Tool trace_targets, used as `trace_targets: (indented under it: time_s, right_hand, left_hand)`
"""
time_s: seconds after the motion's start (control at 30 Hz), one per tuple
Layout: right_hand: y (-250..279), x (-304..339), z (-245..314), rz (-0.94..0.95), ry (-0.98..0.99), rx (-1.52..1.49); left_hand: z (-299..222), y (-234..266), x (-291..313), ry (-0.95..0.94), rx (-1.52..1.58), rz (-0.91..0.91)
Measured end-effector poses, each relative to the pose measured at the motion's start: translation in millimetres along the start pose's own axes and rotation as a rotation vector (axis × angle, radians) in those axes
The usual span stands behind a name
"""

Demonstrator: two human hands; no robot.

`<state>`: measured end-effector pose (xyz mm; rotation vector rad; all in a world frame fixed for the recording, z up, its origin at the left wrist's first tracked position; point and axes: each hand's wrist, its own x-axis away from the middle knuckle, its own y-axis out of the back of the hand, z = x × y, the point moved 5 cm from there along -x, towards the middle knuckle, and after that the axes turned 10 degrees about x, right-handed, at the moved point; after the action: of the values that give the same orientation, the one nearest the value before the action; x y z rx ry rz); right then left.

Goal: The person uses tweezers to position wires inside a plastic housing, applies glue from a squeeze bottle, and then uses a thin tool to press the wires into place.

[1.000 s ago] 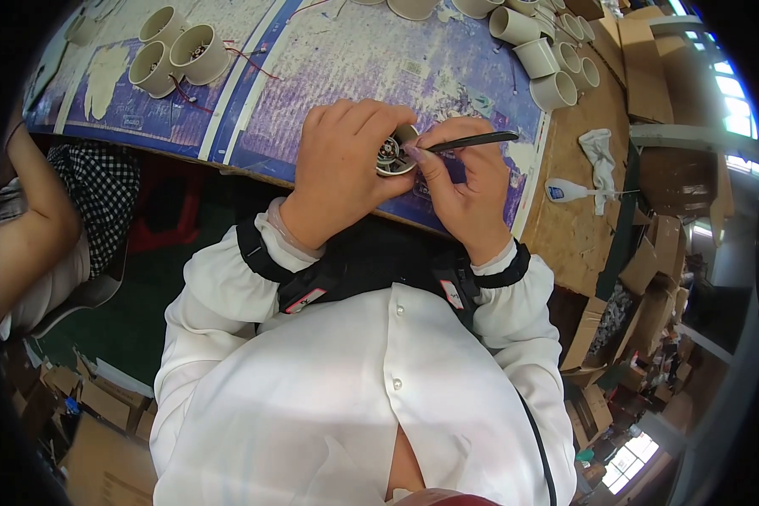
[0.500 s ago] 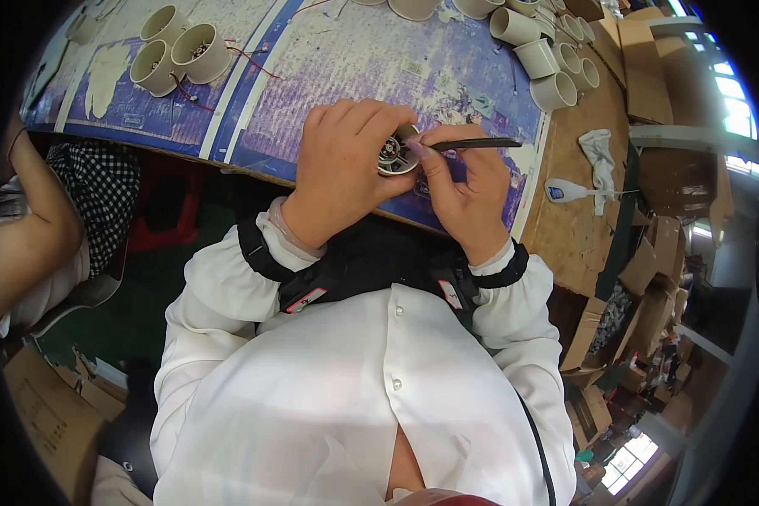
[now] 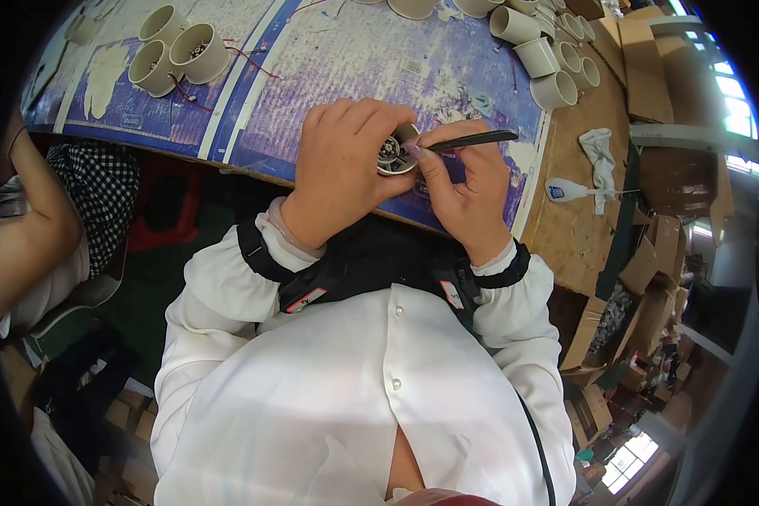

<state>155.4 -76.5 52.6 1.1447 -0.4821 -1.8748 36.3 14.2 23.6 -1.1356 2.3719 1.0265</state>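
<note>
My left hand [image 3: 339, 164] is closed around a small off-white plastic cup-shaped housing [image 3: 408, 133], its open mouth facing up towards me. Inside it sits a round metal part, probably a motor [image 3: 389, 152], with spokes showing around it. Slim black tweezers [image 3: 486, 138] are pinched between the thumb and fingers of my right hand [image 3: 466, 184]. Their tip end is at the mouth of the housing, where my fingertips hide what it touches. Both hands are above the near edge of the table.
Three similar cups [image 3: 199, 52] with parts and red wires stand at the far left of the worn blue-purple table [image 3: 270, 101]. Several more cups [image 3: 553, 91] cluster at the far right. A white bottle [image 3: 567, 190] lies beside a white cloth [image 3: 597, 160]. A person's arm [image 3: 38, 219] is at left.
The tweezers' outer end has risen slightly and turned in my right hand, while my left hand keeps the housing in place. At lower left, a dark-clothed shape has moved into view before the boxes.
</note>
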Motion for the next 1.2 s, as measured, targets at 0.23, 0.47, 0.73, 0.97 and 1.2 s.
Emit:
trace_targets:
  time_s: [0.23,0.47,0.73,0.97,1.2]
  right_hand:
    - [0.3,-0.2,1.1,-0.003,0.004,0.005]
    - [-0.5,-0.4,4.1,-0.018,0.028,0.048]
    - [-0.7,1.0,1.4,-0.013,-0.036,0.000]
    - [-0.9,-0.4,1.3,-0.008,0.007,0.018]
    - [0.9,-5.3,4.2,0.047,0.058,0.034]
  left_hand:
    - [-1.3,0.7,-0.9,-0.019,0.004,-0.020]
    - [-1.7,0.7,-0.8,-0.020,0.005,-0.015]
    - [-1.3,0.8,-1.1,-0.021,0.002,-0.021]
    - [-1.4,0.8,-1.0,-0.021,0.001,-0.013]
    - [0.5,0.0,0.1,-0.008,0.008,-0.010]
